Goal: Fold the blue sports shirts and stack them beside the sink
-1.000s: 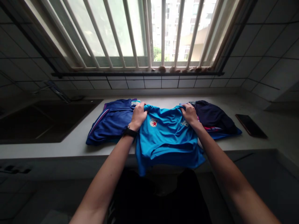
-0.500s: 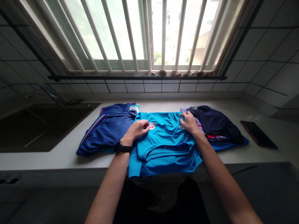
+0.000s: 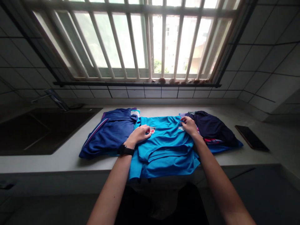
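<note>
A bright blue T-shirt (image 3: 167, 137) lies on the counter, its collar toward me and a lower part hanging over the front edge. It bears a red-and-white badge on the left and a white mark on the right. My left hand (image 3: 140, 133), with a black band on the wrist, is closed in a pinch on the fabric beside the badge. At the shirt's far right, my right hand (image 3: 189, 125) pinches the cloth above the white mark. The fingertips of both hands are partly hidden.
Dark blue folded clothes (image 3: 110, 132) lie to the left, and a navy pile of clothes (image 3: 212, 128) to the right. Farther right is a phone (image 3: 252, 137). A dark sink (image 3: 44, 131) with a faucet (image 3: 56, 99) is at the left, below a barred window (image 3: 145, 47).
The view has tilted up slightly. The shirt's upper right area looks smoother and its white mark shows more clearly. Both hands stay near the same spots on the cloth.
</note>
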`<action>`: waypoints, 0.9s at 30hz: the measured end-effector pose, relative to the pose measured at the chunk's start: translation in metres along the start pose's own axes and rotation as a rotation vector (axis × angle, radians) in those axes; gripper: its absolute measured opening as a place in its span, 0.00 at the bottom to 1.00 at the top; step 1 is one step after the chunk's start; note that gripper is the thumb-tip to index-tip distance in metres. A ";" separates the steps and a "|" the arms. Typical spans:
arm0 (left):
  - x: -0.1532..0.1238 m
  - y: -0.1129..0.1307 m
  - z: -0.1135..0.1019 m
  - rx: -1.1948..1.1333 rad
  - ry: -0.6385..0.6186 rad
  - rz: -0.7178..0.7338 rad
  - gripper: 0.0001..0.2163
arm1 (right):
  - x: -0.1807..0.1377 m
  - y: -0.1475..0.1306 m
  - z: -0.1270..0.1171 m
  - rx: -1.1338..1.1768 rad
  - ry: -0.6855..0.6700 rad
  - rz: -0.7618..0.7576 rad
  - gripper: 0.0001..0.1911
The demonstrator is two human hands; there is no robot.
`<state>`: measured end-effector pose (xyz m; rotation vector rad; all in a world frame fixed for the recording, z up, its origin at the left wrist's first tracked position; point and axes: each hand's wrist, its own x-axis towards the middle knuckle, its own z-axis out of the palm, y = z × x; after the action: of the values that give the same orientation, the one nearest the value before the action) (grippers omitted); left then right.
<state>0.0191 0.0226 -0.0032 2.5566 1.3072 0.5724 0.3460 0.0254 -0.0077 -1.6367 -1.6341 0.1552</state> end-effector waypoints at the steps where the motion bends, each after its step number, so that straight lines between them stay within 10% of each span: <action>1: 0.000 0.001 0.000 0.004 0.000 0.001 0.08 | 0.000 0.002 0.001 0.002 -0.012 -0.010 0.07; 27: 0.001 0.007 -0.002 0.020 -0.018 -0.004 0.05 | 0.000 0.008 0.005 -0.075 -0.199 -0.162 0.10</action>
<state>0.0240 0.0187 0.0012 2.5684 1.3176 0.5376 0.3493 0.0286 -0.0157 -1.5768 -1.9372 0.1812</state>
